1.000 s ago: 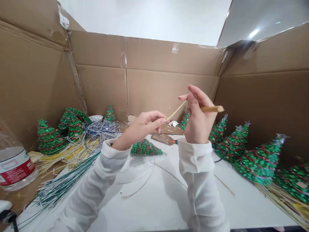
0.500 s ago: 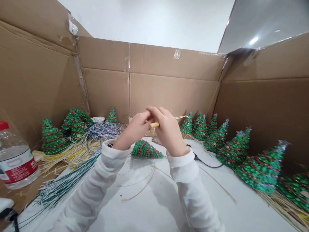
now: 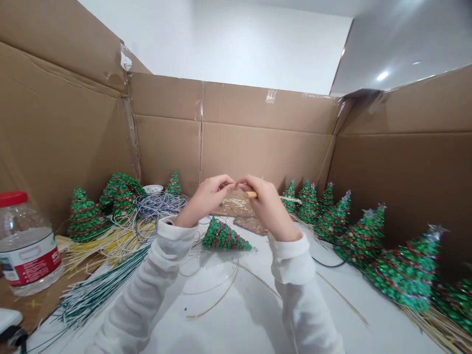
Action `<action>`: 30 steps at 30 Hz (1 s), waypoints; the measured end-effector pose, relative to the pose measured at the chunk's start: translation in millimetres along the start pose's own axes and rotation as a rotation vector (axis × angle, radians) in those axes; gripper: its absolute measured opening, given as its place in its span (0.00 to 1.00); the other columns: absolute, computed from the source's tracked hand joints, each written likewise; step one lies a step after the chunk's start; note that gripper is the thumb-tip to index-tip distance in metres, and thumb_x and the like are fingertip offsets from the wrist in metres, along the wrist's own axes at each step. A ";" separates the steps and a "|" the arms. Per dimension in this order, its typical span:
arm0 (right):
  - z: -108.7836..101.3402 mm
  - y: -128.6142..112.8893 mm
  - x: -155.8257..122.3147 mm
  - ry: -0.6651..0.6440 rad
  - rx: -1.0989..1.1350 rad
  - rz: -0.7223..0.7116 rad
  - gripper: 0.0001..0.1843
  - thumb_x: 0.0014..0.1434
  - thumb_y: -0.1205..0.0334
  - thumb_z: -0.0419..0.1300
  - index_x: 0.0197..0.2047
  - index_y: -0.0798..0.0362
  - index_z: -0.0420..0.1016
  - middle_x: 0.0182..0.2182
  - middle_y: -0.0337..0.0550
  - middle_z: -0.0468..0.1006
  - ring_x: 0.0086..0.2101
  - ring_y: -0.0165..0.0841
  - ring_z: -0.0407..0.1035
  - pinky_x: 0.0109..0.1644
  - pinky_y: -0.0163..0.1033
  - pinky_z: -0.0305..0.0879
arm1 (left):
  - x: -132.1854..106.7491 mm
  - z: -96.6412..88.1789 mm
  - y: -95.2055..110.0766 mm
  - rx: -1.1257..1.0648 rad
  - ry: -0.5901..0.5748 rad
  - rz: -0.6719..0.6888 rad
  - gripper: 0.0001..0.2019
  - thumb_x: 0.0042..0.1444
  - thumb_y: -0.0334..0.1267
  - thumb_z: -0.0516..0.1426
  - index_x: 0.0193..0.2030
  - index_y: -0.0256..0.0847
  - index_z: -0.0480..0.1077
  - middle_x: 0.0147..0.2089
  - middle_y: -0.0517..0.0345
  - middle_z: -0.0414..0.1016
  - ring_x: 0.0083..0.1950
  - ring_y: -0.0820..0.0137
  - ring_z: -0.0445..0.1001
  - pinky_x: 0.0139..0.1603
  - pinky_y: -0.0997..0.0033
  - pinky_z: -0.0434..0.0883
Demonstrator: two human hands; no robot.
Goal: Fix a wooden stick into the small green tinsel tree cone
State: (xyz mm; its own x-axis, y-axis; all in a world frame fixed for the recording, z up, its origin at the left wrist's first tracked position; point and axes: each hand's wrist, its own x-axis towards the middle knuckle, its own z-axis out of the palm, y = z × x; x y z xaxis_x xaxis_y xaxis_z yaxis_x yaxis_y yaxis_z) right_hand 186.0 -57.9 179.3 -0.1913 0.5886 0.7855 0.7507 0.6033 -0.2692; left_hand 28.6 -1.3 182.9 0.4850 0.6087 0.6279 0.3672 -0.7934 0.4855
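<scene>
So, the right hand [image 3: 268, 209] is closed around a wooden stick [image 3: 250, 194], with the curled left hand [image 3: 206, 199] just beside it.
The stick lies roughly level, its blunt end showing left of the right hand and a thin pale strand [image 3: 291, 199] running rightward; the grip hides its middle, and whether the left hand touches it cannot be made out.

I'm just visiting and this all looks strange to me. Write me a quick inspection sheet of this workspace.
surface: white tabletop
job's things: wooden stick in the right hand; beaded tree lying on its side below
grippers: no grippers; right hand grips the stick, left hand close beside it
clutter: blue wire, yellow strands, green wires, water bottle
cables: black cable on the tabletop
surroundings: cardboard walls, standing beaded trees
</scene>
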 end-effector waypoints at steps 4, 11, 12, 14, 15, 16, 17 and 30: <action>9.0 -3.8 2.2 0.047 0.098 0.044 0.08 0.58 0.71 0.47 0.36 0.53 0.65 0.29 0.40 0.73 0.29 0.29 0.63 0.31 0.32 0.54 | 0.8 6.0 3.4 -0.024 0.028 0.004 0.13 0.57 0.43 0.48 0.36 0.39 0.70 0.28 0.62 0.69 0.27 0.74 0.63 0.27 0.77 0.57; 2.6 -3.2 2.2 0.092 0.080 0.050 0.06 0.58 0.67 0.50 0.31 0.53 0.67 0.28 0.39 0.73 0.30 0.29 0.63 0.34 0.32 0.54 | 4.0 3.1 -2.6 -0.138 0.069 -0.113 0.19 0.58 0.48 0.45 0.26 0.38 0.67 0.23 0.62 0.64 0.26 0.74 0.63 0.28 0.76 0.59; 2.9 -3.8 2.2 0.085 0.084 0.048 0.07 0.59 0.67 0.50 0.31 0.53 0.67 0.28 0.39 0.73 0.30 0.29 0.63 0.34 0.32 0.54 | 4.3 4.1 -2.4 -0.161 0.057 -0.119 0.21 0.58 0.49 0.44 0.23 0.38 0.65 0.22 0.62 0.64 0.26 0.74 0.63 0.28 0.76 0.59; 4.1 -4.9 2.3 0.069 0.096 0.043 0.07 0.59 0.66 0.51 0.31 0.53 0.68 0.28 0.39 0.73 0.30 0.29 0.63 0.34 0.32 0.54 | 4.6 5.8 -1.1 -0.170 0.055 -0.122 0.22 0.58 0.50 0.44 0.20 0.38 0.61 0.20 0.63 0.60 0.24 0.75 0.60 0.26 0.76 0.58; 4.8 -5.1 2.3 0.062 0.102 0.040 0.07 0.59 0.66 0.51 0.32 0.53 0.68 0.27 0.39 0.73 0.29 0.28 0.63 0.33 0.32 0.54 | 4.7 6.1 -0.3 -0.162 0.058 -0.118 0.21 0.57 0.49 0.45 0.19 0.38 0.59 0.19 0.64 0.58 0.23 0.76 0.59 0.25 0.76 0.56; 5.4 -5.1 2.4 0.058 0.108 0.039 0.07 0.59 0.65 0.51 0.32 0.53 0.68 0.27 0.38 0.73 0.28 0.28 0.63 0.33 0.32 0.54 | 4.6 6.1 0.4 -0.159 0.064 -0.109 0.20 0.57 0.48 0.46 0.19 0.38 0.58 0.19 0.65 0.57 0.22 0.76 0.57 0.25 0.76 0.56; 5.9 -4.8 2.4 0.055 0.112 0.041 0.07 0.59 0.65 0.51 0.32 0.53 0.69 0.26 0.38 0.73 0.28 0.28 0.63 0.32 0.32 0.54 | 4.5 5.7 1.2 -0.167 0.066 -0.093 0.19 0.57 0.47 0.47 0.19 0.39 0.58 0.19 0.65 0.56 0.22 0.76 0.57 0.25 0.76 0.55; 4.2 -9.8 1.9 0.136 0.211 0.077 0.08 0.59 0.63 0.53 0.28 0.53 0.66 0.23 0.34 0.67 0.24 0.25 0.56 0.29 0.32 0.49 | 1.9 11.6 7.4 -0.417 0.130 0.095 0.11 0.58 0.43 0.50 0.28 0.39 0.62 0.26 0.64 0.59 0.27 0.76 0.59 0.29 0.77 0.59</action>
State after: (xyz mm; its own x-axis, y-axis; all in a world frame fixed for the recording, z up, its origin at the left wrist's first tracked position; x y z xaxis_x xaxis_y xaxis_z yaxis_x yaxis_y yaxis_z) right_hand 175.6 -60.5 181.2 -0.0412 0.5680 0.8220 0.6082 0.6669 -0.4304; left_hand 41.5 -6.0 180.6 0.3872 0.5499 0.7401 -0.0388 -0.7923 0.6090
